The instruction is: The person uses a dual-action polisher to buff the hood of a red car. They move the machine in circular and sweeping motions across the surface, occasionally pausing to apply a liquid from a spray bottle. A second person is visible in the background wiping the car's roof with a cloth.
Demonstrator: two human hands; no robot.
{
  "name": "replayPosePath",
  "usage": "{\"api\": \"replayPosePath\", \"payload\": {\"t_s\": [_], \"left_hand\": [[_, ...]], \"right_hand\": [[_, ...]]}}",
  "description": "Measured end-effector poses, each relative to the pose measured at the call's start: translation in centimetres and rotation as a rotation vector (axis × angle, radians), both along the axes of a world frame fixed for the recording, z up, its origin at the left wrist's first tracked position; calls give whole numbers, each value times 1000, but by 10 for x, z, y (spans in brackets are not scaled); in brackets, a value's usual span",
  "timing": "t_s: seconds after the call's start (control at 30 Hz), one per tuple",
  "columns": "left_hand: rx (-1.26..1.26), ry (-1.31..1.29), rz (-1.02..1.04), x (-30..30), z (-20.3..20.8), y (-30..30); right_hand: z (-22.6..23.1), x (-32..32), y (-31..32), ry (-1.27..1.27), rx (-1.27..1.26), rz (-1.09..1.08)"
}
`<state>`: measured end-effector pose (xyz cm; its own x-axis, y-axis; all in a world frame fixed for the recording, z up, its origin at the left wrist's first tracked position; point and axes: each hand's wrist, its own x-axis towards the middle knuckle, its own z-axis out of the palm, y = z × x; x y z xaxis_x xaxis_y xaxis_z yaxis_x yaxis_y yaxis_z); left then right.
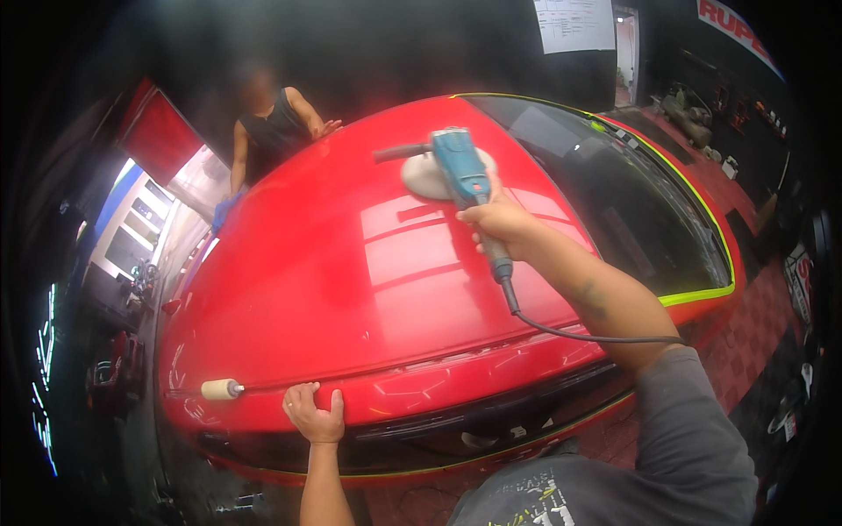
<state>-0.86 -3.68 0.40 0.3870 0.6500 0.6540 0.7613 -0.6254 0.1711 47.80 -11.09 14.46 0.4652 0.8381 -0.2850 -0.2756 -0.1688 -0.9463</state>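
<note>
right hand [500, 219]: fingers curled around the rear grip of the teal polisher [460, 165], closed firmly; forearm slants in from the lower right, elbow bent
left hand [314, 414]: palm down at the near edge of the roof, fingers extended and close together, thumb spread to the right, nothing seen in its hold; forearm rises from the lower edge
polisher place: on the red car roof [289, 307], toward the windshield [605, 175], its pale round pad [425, 178] down against the paint
count, tools: 1 polisher with 1 side handle [396, 153], 1 dark cord [596, 338]
count, bottles: 1 cream bottle [217, 389], lying on its side near the roof edge, left of the left hand and apart from it
count, people: 1 co-worker [274, 133] across the car, 1 blue cloth [226, 213] at a lowered hand
tape: yellow-green tape [702, 296] along the windshield border
hidden: part of the pad, under the polisher body; the cord's far end, behind the right arm
hard to make out: the co-worker's head, blurred; the dark left rim
</note>
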Motion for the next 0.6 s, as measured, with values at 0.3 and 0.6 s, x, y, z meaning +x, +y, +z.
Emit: {"api": "replayPosePath", "payload": {"t_s": [0.3, 0.6], "left_hand": [[8, 26, -28, 0, 0, 4], [-6, 11, -29, 6, -1, 6]], "right_hand": [[-1, -95, 95, -53, 54, 292], [-4, -64, 104, -45, 54, 226]]}}
